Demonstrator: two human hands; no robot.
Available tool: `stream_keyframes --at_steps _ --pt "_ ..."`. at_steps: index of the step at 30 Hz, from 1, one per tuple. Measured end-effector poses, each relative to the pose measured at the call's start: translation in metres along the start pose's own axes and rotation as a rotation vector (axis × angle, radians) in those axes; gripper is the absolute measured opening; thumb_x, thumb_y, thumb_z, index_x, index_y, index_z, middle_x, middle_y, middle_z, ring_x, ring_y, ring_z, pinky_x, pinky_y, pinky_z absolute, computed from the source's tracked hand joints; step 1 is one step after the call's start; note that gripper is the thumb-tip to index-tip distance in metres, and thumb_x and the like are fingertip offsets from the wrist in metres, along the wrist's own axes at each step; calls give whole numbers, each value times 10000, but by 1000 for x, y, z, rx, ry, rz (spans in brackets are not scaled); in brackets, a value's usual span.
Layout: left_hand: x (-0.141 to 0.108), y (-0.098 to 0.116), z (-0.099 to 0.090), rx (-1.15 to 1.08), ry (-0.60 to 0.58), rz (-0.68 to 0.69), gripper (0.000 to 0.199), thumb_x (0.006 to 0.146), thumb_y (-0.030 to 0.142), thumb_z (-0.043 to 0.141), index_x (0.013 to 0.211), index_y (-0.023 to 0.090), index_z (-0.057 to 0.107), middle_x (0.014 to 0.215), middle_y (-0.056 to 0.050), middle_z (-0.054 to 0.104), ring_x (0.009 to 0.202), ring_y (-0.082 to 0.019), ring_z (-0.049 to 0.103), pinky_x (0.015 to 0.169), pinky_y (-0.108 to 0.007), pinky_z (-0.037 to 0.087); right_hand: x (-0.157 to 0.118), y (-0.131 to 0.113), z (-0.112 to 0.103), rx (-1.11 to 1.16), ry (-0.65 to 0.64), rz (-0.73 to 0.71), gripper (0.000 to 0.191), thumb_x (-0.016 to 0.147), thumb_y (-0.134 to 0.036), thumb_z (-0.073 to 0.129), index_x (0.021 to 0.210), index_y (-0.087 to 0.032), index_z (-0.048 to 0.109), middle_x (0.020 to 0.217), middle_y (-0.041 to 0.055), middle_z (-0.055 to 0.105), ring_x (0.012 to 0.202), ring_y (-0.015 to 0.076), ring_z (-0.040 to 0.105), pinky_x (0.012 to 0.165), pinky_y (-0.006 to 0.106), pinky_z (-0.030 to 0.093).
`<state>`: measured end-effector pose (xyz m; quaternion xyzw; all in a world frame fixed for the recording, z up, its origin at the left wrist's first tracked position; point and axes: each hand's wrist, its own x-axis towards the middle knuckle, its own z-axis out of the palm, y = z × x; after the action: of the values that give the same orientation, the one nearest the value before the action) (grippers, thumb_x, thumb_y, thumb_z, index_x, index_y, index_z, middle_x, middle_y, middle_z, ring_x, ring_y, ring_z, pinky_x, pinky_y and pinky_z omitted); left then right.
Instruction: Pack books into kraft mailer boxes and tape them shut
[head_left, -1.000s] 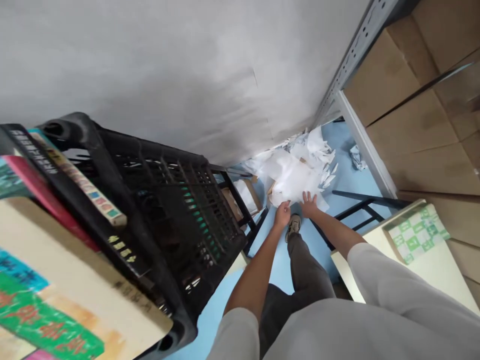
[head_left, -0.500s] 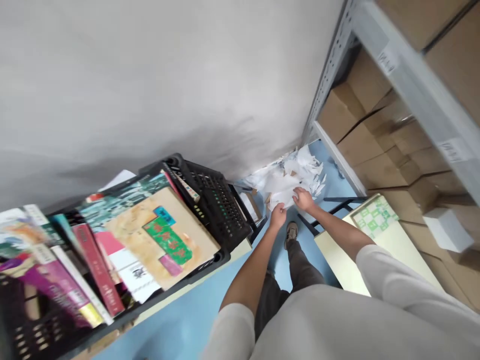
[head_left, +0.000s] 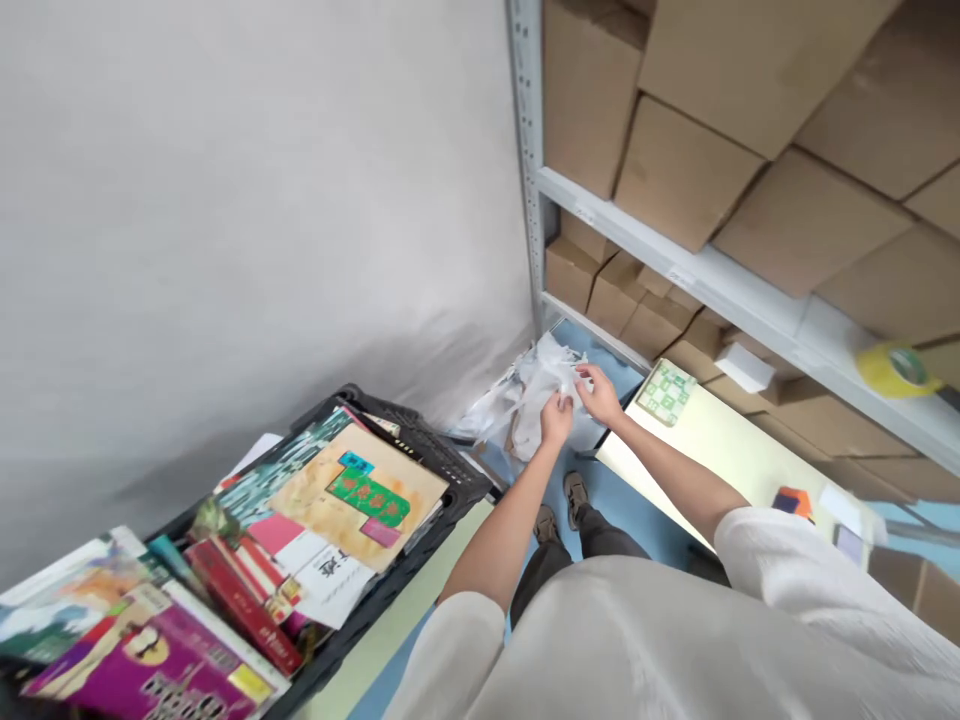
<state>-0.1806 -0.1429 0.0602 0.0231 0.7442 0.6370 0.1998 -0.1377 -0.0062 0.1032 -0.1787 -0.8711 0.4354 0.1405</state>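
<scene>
Gathering the white bag (head_left: 550,372) just right of the frame's centre, I pinch its bunched top with my left hand (head_left: 556,416); my right hand (head_left: 599,396) curls at its edge, though I can't tell whether it grips. A second ago the bag lay spread flat; now it's bunched up, so it seems mostly collected. Books (head_left: 358,495) fill the lower left.
</scene>
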Motion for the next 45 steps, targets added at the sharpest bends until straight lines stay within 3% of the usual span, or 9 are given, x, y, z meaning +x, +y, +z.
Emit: stream_keyframes --at_steps 5,10,14,19,22,26,31,39,45 --pt "-17 37 48 -237 -72 -135 122 855 296 707 821 225 614 773 -2 657 722 -170 644 712 -290 517 -67 13 -56 109 339 500 399 960 -474 604 1250 -206 670 1348 157 685 1185 287 668 1101 466 540" --pt "-58 58 101 -479 -146 -299 136 873 291 684 909 241 563 839 -10 674 773 -162 683 746 -301 555 -122 25 -87 739 225 1031 511 1010 -618 571 1364 -249 560 1270 161 709 1057 290 740 911 509 639" --pt "-92 55 126 -353 -227 -355 168 880 333 707 921 235 577 870 -19 696 820 -169 714 755 -295 558 -139 39 -109 960 336 933 454 937 -432 708 1315 -222 566 1116 136 752 963 289 758 856 475 663" --pt "-120 37 128 300 -445 -169 321 1008 439 561 769 233 616 736 -56 675 786 -215 700 703 -304 503 -172 81 -152 455 689 869 732 784 -224 725 1470 -239 471 1188 68 743 1028 244 736 987 412 628" --pt "-127 27 136 670 -523 270 316 1036 413 541 790 246 649 795 -76 700 907 -257 705 835 -355 523 -207 112 -174 198 573 913 778 777 -211 681 1520 -248 454 1163 55 754 1060 259 730 1048 436 595" --pt "-135 6 163 939 -679 602 296 1028 299 551 1259 200 707 1324 -172 715 1289 -307 641 1123 -443 488 -246 145 -184 42 476 940 835 775 -193 661 1578 -218 431 1162 84 762 1079 287 732 1061 431 579" --pt "-159 -42 176 1258 -778 522 672 1019 358 577 1654 160 476 1770 -228 354 1639 -406 324 1327 -604 272 -272 170 -183 -12 408 958 909 799 -183 605 1668 -199 337 1363 132 690 1195 280 695 1095 409 559" --pt "-173 -82 166 1366 -781 399 819 1047 495 452 1777 190 239 1850 -221 96 1709 -464 94 1292 -796 144 -295 143 -175 -265 248 747 799 966 -290 572 1729 -226 345 1838 145 195 1693 401 119 1340 646 177" --pt "-149 -88 144 1343 -940 556 838 1059 544 432 1786 199 196 1858 -193 48 1721 -433 25 1327 -746 64 -299 134 -147 -184 77 725 684 1021 -450 596 1675 -286 480 1837 68 256 1722 312 70 1372 584 91"
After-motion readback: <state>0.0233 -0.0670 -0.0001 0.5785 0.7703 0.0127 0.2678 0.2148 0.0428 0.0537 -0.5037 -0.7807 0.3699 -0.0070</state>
